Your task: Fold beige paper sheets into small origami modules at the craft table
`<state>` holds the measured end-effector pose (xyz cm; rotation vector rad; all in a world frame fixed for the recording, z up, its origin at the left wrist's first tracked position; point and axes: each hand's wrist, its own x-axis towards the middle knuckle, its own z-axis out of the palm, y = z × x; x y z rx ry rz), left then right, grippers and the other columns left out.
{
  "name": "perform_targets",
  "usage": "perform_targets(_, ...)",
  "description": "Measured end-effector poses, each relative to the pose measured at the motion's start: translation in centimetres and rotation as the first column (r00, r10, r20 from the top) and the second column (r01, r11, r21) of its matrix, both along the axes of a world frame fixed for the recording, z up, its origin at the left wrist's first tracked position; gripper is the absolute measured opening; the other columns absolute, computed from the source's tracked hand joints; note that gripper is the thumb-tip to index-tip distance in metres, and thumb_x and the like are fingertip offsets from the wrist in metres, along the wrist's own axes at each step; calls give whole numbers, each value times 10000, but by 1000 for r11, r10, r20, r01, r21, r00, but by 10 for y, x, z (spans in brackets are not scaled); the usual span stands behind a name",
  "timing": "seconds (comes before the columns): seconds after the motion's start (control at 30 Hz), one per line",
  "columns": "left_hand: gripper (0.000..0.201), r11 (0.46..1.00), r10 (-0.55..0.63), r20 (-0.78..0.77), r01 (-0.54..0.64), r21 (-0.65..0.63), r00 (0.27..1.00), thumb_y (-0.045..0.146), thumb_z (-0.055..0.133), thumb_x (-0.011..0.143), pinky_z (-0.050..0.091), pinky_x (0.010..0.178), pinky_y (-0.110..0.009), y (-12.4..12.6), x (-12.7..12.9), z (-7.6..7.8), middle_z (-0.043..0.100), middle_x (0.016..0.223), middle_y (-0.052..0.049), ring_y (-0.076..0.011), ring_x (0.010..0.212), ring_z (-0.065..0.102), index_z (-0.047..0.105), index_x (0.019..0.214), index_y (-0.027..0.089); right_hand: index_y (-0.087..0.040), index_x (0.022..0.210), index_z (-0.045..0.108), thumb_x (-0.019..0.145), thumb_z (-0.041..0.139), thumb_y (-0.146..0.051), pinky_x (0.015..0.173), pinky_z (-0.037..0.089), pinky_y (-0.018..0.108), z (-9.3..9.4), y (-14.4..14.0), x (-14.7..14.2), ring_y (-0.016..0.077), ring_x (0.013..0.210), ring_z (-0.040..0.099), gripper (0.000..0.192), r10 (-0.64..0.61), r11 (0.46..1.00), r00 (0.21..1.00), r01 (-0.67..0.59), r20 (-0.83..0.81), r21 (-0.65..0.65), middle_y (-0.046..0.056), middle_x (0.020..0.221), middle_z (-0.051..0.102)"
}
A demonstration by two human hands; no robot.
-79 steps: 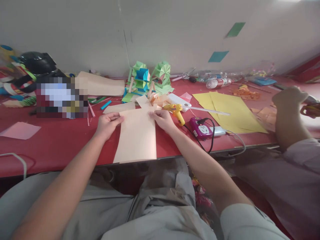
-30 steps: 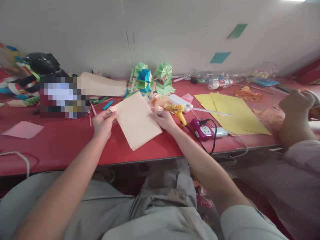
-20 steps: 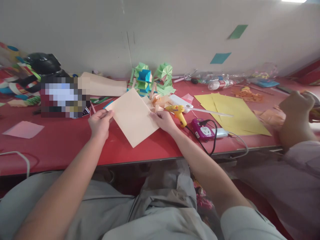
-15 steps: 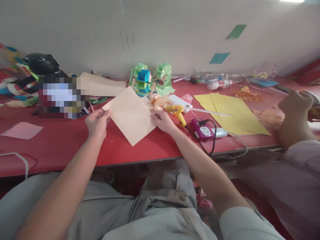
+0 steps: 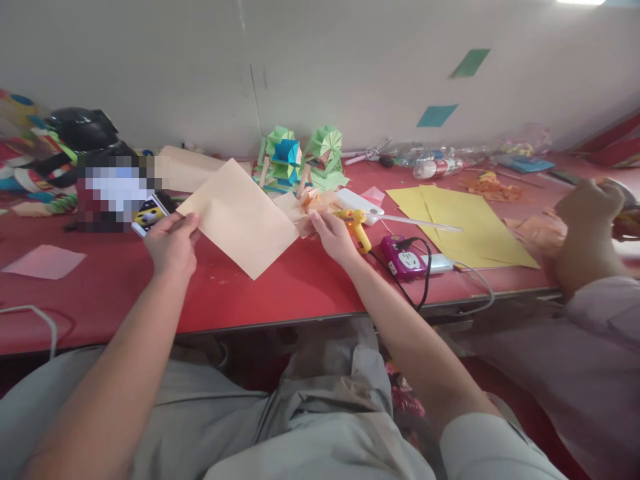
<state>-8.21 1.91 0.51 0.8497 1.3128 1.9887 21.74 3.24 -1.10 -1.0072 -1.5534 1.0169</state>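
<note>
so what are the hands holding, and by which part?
Left hand: cream sheet, pinched near its left corner. Right hand: apart from the sheet; any other hold unclear.

Tan sheet (image 5: 190, 167) partly behind cream paper (image 5: 240, 219), glue gun (image 5: 359, 231) partly behind right hand (image 5: 334, 237).

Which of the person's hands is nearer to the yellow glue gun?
Right. The right hand is just left of the yellow glue gun, overlapping it in view; contact is unclear. The left hand is farther left, gripping the beige sheet.
</note>
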Motion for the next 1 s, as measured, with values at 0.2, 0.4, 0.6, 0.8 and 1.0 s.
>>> perform_targets(0.2, 292, 998, -57, -19, 57, -7, 998, 247, 846, 609, 574, 821, -376, -3, 14, -2, 620, 703, 19, -165, 801, 640, 577, 684, 162, -174, 1079, 674, 863, 595, -634, 763, 478, 284, -2, -4, -8, 177, 870, 610, 514, 71, 996, 983, -80, 168, 47, 79, 1012, 691)
perform_targets(0.4, 277, 998, -61, 47, 62, -25, 997, 183, 821, 586, 569, 820, -364, -5, 15, 1, 633, 722, 17, -165, 812, 653, 562, 684, 167, -171, 677, 599, 881, 585, -485, 642, 379, 279, 1, -6, -4, 126, 642, 464, 374, 25, 994, 973, -48, 228, 96, 4, 665, 560)
perform_targets(0.6, 246, 956, -181, 142, 208, -205, 973, 151, 763, 575, 527, 736, -311, -10, 10, 10, 707, 821, -11, -171, 785, 664, 575, 731, 181, -184, 720, 612, 863, 598, -512, 625, 406, 281, 1, -3, 3, 146, 667, 515, 358, -123, 990, 990, 117, 68, 81, 24, 696, 603)
perform_targets(0.8, 219, 907, -234, -164, 154, -391, 958, 155, 675, 566, 503, 708, -330, -14, -7, 12, 670, 817, -47, -194, 756, 620, 578, 762, 170, -186, 827, 667, 868, 618, -458, 713, 475, 320, 9, -5, 12, 175, 749, 570, 280, -88, 990, 995, 82, 54, 114, 46, 792, 653)
perform_targets(1.0, 535, 968, -83, -858, 244, 51, 507, 168, 726, 697, 305, 1173, -423, -33, 17, 46, 577, 1402, -97, -305, 1359, 477, 623, 1220, 205, -197, 894, 734, 892, 622, -413, 792, 483, 342, 38, -10, 17, 197, 861, 618, 243, 36, 966, 981, -83, 190, 243, 70, 940, 720)
